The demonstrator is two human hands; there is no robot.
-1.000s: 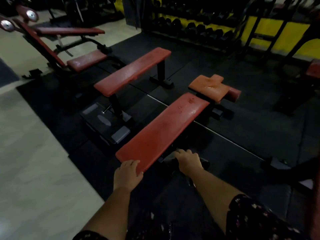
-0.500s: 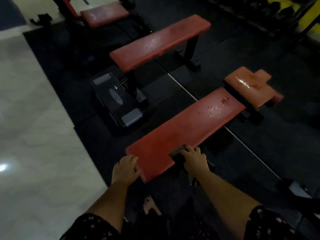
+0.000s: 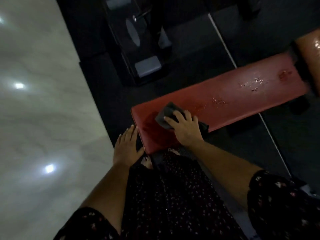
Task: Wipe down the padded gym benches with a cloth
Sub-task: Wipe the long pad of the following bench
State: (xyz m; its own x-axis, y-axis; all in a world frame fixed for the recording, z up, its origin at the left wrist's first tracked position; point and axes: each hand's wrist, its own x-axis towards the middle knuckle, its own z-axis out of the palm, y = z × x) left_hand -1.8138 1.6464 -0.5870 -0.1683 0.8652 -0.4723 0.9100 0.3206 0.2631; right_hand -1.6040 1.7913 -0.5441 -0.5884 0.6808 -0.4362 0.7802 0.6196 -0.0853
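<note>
Dark flooring [image 3: 190, 54] surrounds the red padded bench [image 3: 233, 94]; the right hand [image 3: 185, 129] presses a grey cloth [image 3: 166, 113] onto its near end, the left hand [image 3: 126, 146] rests spread against that end's edge.

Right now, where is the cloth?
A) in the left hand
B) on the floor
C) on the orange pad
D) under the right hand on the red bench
D: the right hand presses the dark cloth onto the near end of the red bench; the left hand holds nothing.
</note>
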